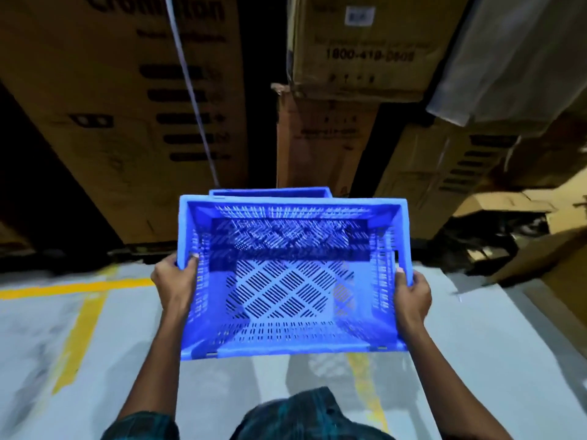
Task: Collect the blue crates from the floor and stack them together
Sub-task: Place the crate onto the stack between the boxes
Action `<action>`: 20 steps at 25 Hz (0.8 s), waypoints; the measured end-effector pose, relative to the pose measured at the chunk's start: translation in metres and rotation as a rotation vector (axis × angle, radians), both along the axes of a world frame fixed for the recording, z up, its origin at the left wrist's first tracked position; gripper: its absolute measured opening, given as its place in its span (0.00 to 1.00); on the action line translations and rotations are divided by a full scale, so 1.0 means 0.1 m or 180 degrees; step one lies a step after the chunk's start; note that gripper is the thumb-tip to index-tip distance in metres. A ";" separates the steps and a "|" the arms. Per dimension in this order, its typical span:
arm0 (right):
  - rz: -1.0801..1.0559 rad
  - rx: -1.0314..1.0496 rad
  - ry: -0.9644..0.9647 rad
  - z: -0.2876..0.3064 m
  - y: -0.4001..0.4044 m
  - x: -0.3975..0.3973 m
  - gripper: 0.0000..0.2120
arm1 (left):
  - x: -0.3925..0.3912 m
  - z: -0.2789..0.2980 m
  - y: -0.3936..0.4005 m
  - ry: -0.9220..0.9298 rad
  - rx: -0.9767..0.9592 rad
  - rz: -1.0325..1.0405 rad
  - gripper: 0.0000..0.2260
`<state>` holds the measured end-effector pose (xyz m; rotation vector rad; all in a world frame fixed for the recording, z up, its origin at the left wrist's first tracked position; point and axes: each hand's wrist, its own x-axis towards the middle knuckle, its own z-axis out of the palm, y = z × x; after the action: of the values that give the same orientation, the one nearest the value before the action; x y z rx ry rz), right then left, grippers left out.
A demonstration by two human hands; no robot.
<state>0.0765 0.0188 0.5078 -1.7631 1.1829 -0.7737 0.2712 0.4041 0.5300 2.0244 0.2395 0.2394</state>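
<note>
I hold an empty blue perforated crate (292,341) in the air in front of me, open side up. My left hand (174,281) grips its left rim, thumb hooked inside the wall. Over on the right rim, my right hand (413,293) grips the same way. Just beyond the held crate, the rim of a second blue crate (270,192) shows; the rest of it is hidden behind the one I carry.
Tall stacks of cardboard boxes (127,122) stand close ahead, with dark gaps between them. More cardboard and flattened boxes (508,211) lie at the right. The grey floor (95,360) has yellow painted lines.
</note>
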 end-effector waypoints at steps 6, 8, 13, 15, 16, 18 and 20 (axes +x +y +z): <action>0.0162 -0.0014 0.0058 0.26 -0.21 0.57 0.13 | 0.37 0.22 -0.22 0.0018 0.0208 0.0306 0.12; 0.0194 -0.0059 0.0091 0.35 -0.31 0.87 0.12 | 0.63 0.28 -0.29 0.0049 0.0273 0.0354 0.13; 0.0149 -0.0189 0.0416 0.51 -0.54 1.72 0.13 | 1.41 0.35 -0.47 0.0169 0.0315 0.0301 0.14; 0.0162 -0.0156 0.0535 0.50 -0.61 2.02 0.14 | 1.75 0.32 -0.54 0.0284 0.0325 0.0177 0.14; 0.0162 -0.0116 0.0601 0.48 -0.63 2.15 0.14 | 1.92 0.30 -0.56 0.0351 0.0323 0.0123 0.14; 0.0127 -0.0020 0.0714 0.45 -0.65 2.42 0.14 | 2.23 0.26 -0.61 0.0515 0.0293 0.0028 0.13; 0.0049 0.0018 0.0817 0.42 -0.66 2.70 0.14 | 2.52 0.21 -0.67 0.0685 0.0331 -0.0062 0.13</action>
<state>0.3467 -0.0470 0.5494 -1.9060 1.3351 -0.5453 0.5232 0.3371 0.5510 2.1558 0.3478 0.0213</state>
